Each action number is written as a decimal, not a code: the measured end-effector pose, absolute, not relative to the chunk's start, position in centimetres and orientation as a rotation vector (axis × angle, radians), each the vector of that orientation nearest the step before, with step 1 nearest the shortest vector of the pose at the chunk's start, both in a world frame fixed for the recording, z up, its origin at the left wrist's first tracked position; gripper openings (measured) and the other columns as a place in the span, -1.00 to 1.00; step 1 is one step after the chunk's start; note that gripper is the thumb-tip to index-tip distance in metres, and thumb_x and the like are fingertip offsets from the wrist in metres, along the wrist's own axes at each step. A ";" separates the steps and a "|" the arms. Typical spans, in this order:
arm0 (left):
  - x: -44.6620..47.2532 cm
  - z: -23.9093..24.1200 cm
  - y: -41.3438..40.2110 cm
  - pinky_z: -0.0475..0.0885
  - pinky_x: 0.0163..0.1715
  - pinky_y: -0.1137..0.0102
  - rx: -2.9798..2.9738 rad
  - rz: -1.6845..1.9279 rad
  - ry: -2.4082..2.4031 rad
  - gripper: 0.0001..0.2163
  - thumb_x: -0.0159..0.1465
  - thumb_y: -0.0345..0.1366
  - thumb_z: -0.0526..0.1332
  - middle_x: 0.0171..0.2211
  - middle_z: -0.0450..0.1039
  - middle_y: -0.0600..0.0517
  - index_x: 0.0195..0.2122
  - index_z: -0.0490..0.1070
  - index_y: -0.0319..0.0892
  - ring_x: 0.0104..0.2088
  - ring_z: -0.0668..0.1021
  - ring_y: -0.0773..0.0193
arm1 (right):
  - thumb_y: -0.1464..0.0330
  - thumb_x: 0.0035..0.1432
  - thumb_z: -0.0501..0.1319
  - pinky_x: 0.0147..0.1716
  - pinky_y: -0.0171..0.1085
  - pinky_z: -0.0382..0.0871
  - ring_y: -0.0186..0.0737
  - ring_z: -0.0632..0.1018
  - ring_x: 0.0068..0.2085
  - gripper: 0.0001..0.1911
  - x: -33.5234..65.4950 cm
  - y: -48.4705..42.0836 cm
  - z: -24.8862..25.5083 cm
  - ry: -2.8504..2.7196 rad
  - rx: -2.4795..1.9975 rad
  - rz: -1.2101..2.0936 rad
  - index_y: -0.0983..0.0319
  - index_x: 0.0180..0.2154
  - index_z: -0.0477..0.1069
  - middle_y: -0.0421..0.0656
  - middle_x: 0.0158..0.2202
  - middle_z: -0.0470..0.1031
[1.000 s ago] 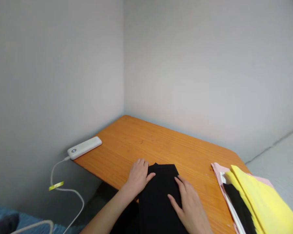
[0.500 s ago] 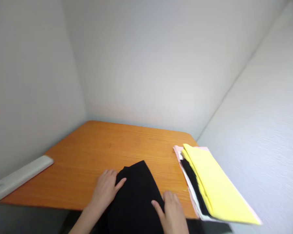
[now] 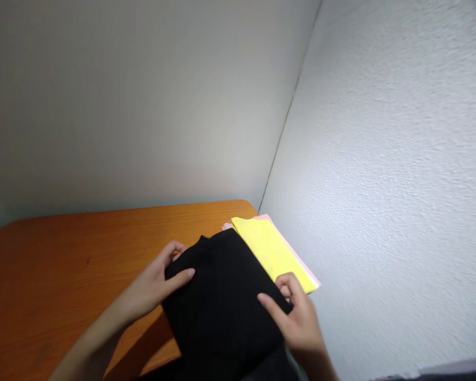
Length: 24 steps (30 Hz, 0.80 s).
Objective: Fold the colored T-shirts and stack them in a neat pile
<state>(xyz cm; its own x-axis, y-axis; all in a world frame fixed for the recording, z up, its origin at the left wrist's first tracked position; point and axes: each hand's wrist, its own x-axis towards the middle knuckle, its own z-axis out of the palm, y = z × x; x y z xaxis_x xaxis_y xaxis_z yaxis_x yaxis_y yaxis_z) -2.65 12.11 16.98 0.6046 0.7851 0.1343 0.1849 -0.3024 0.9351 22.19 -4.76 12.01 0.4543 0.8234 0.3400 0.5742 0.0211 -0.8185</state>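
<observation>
A folded black cloth [image 3: 226,296] is held up between both hands above the table's right side. My left hand [image 3: 162,275] grips its upper left edge, thumb on top and fingers behind. On the opposite edge, my right hand [image 3: 295,309] is closed the same way, thumb across the front. Behind the cloth lies a folded yellow cloth [image 3: 267,241], partly covered by the black one. Pink fabric [image 3: 293,251] shows along the yellow cloth's right side. What lies lower in that stack is hidden.
The wooden table [image 3: 63,264] stretches to the left. A plain wall [image 3: 143,106] stands behind it, and a textured white wall [image 3: 381,185] rises close on the right, beside the stack.
Both hands have lifted the black cloth off the table and brought it over to the stack on the right. My view has turned right; the white bar at left is out of sight.
</observation>
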 end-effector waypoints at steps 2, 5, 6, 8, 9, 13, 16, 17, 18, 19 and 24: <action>1.0 19.9 13.0 0.38 -0.40 0.49 1.734 0.783 0.656 -0.68 0.14 -0.04 0.30 -0.35 0.42 0.11 -0.23 0.31 -0.12 -0.36 0.49 0.30 | 0.11 0.09 0.33 -0.40 -0.29 0.41 -0.20 0.52 -0.36 -0.60 25.0 -5.4 14.9 -1.040 -1.584 0.356 0.14 -0.19 0.22 -0.20 -0.38 0.48; 7.3 22.7 15.0 0.38 -0.40 0.51 1.607 0.859 0.500 -0.63 0.10 -0.09 0.35 -0.31 0.46 0.09 -0.18 0.30 -0.15 -0.34 0.52 0.32 | 0.10 -0.03 0.41 -0.45 -0.26 0.45 -0.17 0.56 -0.41 -0.38 29.6 -5.1 18.4 -0.858 -1.458 0.372 0.15 -0.03 0.21 -0.15 -0.35 0.54; 9.4 23.0 15.9 0.38 -0.40 0.50 1.596 0.864 0.473 -0.61 0.10 -0.08 0.36 -0.31 0.46 0.08 -0.16 0.30 -0.16 -0.34 0.53 0.31 | 0.10 -0.08 0.44 -0.46 -0.25 0.45 -0.17 0.56 -0.44 -0.32 31.1 -4.8 18.9 -0.823 -1.434 0.353 0.17 0.00 0.22 -0.15 -0.37 0.54; 13.4 22.5 17.6 0.41 -0.36 0.47 1.644 0.856 0.498 -0.58 0.15 -0.05 0.32 -0.27 0.49 0.06 -0.09 0.27 -0.16 -0.31 0.56 0.29 | 0.09 -0.16 0.47 -0.46 -0.24 0.46 -0.17 0.56 -0.46 -0.23 33.8 -3.8 18.7 -0.778 -1.423 0.339 0.20 0.03 0.23 -0.16 -0.39 0.55; 15.1 21.7 18.3 0.42 -0.33 0.46 1.713 0.852 0.576 -0.58 0.18 -0.03 0.29 -0.24 0.50 0.04 -0.06 0.26 -0.15 -0.27 0.56 0.27 | 0.08 -0.18 0.47 -0.46 -0.24 0.46 -0.16 0.57 -0.45 -0.22 34.9 -3.3 17.9 -0.762 -1.441 0.353 0.20 0.03 0.25 -0.16 -0.39 0.55; 18.7 15.7 20.1 0.42 -0.19 0.36 1.959 0.781 0.983 -0.62 0.12 -0.11 0.35 -0.17 0.50 -0.04 -0.14 0.32 -0.17 -0.14 0.54 0.15 | 0.03 -0.19 0.44 -0.40 -0.17 0.48 -0.05 0.60 -0.37 -0.32 37.7 -1.4 11.4 -0.775 -1.698 0.484 0.22 -0.08 0.35 -0.13 -0.38 0.57; 18.7 11.1 20.4 0.41 -0.15 0.32 2.015 0.741 1.058 -0.71 0.13 -0.17 0.35 -0.20 0.50 -0.07 -0.21 0.35 -0.18 -0.12 0.53 0.09 | 0.00 -0.13 0.36 -0.19 -0.10 0.45 0.01 0.60 -0.22 -0.46 38.7 -0.5 6.2 -0.880 -1.872 0.410 0.24 -0.22 0.41 -0.06 -0.29 0.58; 18.5 10.2 20.5 0.40 -0.15 0.33 2.039 0.742 1.064 -0.73 0.16 -0.16 0.33 -0.20 0.50 -0.06 -0.21 0.36 -0.18 -0.11 0.53 0.10 | -0.01 -0.09 0.33 -0.13 -0.09 0.43 0.01 0.59 -0.17 -0.48 38.9 -0.4 5.1 -0.917 -1.892 0.370 0.24 -0.21 0.41 -0.04 -0.25 0.58; 18.3 9.6 20.5 0.40 -0.14 0.34 2.065 0.747 1.064 -0.73 0.19 -0.15 0.30 -0.19 0.50 -0.06 -0.19 0.36 -0.18 -0.11 0.53 0.12 | -0.02 -0.05 0.29 -0.10 -0.09 0.41 0.02 0.58 -0.14 -0.48 39.1 -0.3 4.3 -0.952 -1.910 0.338 0.24 -0.19 0.41 -0.03 -0.21 0.57; 18.0 9.4 20.4 0.41 -0.14 0.34 2.092 0.753 1.062 -0.72 0.20 -0.15 0.29 -0.17 0.50 -0.07 -0.16 0.36 -0.19 -0.10 0.53 0.12 | -0.02 -0.02 0.26 -0.09 -0.09 0.40 0.02 0.57 -0.12 -0.47 39.3 -0.4 4.0 -0.989 -1.941 0.311 0.23 -0.16 0.41 -0.03 -0.18 0.56; 17.9 12.1 18.8 0.27 0.12 0.23 2.277 0.860 1.025 -0.60 0.24 -0.28 0.22 0.13 0.31 -0.17 0.09 0.26 -0.22 0.14 0.37 0.06 | -0.04 0.15 0.14 -0.09 0.03 0.34 0.15 0.51 -0.08 -0.39 37.9 -0.5 6.4 -1.186 -2.212 -0.219 0.30 0.01 0.39 0.11 -0.14 0.51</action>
<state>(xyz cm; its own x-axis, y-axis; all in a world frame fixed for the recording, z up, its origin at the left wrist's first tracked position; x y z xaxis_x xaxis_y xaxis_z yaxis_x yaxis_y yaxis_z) 17.93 18.84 12.10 0.5180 0.7846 0.3407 0.4717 -0.5943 0.6513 37.92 -0.55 6.44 0.5848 0.6983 0.4128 0.7997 -0.4110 -0.4377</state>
